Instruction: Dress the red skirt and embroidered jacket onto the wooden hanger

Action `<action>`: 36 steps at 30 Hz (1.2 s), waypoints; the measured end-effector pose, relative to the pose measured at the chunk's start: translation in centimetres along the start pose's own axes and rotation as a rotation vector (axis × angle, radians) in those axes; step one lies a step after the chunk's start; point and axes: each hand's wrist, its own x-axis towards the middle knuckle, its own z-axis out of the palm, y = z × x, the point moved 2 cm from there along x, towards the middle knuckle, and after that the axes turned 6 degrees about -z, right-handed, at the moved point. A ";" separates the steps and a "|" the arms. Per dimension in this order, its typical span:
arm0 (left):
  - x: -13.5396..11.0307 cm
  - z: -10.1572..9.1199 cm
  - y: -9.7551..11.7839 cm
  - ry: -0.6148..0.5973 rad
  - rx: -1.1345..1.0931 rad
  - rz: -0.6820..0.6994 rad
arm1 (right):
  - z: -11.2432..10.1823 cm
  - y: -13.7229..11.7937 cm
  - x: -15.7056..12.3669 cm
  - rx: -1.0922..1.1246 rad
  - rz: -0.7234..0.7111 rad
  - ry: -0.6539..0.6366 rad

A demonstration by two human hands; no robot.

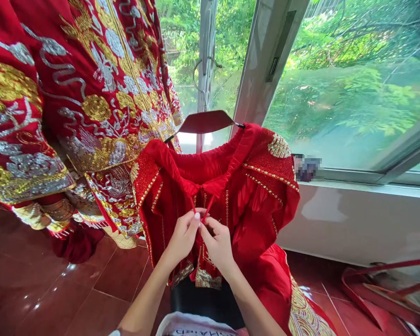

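Jacket, red fabric, gold-beaded edges and a round gold shoulder motif: upright on a flat-topped dark red hanger, directly before the wearer. Cords, thin, red: two, descending from the jacket's collar opening to the hands. Left hand: thumb and fingers pinched on the cords. Right hand: likewise pinched, fingertips meeting the left's; which strand each holds cannot be told. Skirt, red, gold wave-patterned hem: below, at right. Robes, red, gold-and-silver embroidered: hanging at left. Window, metal-framed: behind. Floor, glossy red tile: beneath.
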 end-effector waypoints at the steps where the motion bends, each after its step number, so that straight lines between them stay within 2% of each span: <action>1: 0.0 0.6 0.0 -0.021 -0.033 -0.016 | -0.2 -0.1 0.1 -0.022 -0.014 -0.002; 2: 0.0 0.9 -0.2 0.001 -0.019 -0.024 | -0.5 -0.2 0.2 -0.046 -0.028 -0.009; 5: -0.2 0.8 -0.5 0.185 0.205 0.009 | -1.2 -0.7 0.8 -0.122 -0.064 -0.074; 8: -0.3 -0.6 0.3 0.227 0.335 0.085 | -2.3 -1.7 1.8 -0.193 -0.114 -0.204; 10: -0.2 -2.3 1.4 0.252 0.358 0.165 | -3.8 -2.5 2.8 -0.260 -0.160 -0.235; 14: 0.0 -6.5 4.4 0.472 0.482 0.361 | -8.7 -4.1 5.7 -0.297 -0.299 -0.156; 18: 1.2 -11.0 6.8 0.664 0.600 0.496 | -13.4 -4.9 9.9 -0.389 -0.432 0.004; 21: 2.8 -13.6 7.1 0.788 0.639 0.534 | -14.8 -4.2 13.0 -0.455 -0.462 0.090; 24: 3.8 -14.6 6.4 0.834 0.677 0.496 | -14.3 -3.3 14.3 -0.492 -0.467 0.115; 28: 3.0 -13.2 5.9 0.901 0.869 0.438 | -12.5 -3.1 13.2 -0.502 -0.480 0.068; 32: 2.2 -9.1 6.6 0.996 1.092 0.599 | -10.3 -4.1 11.6 -0.578 -0.504 -0.021; 34: 2.8 -6.5 6.6 0.906 1.136 0.644 | -9.1 -4.7 11.4 -0.618 -0.532 -0.015; 36: 3.9 -3.9 6.4 0.744 1.143 0.625 | -7.8 -5.1 11.4 -0.657 -0.550 -0.023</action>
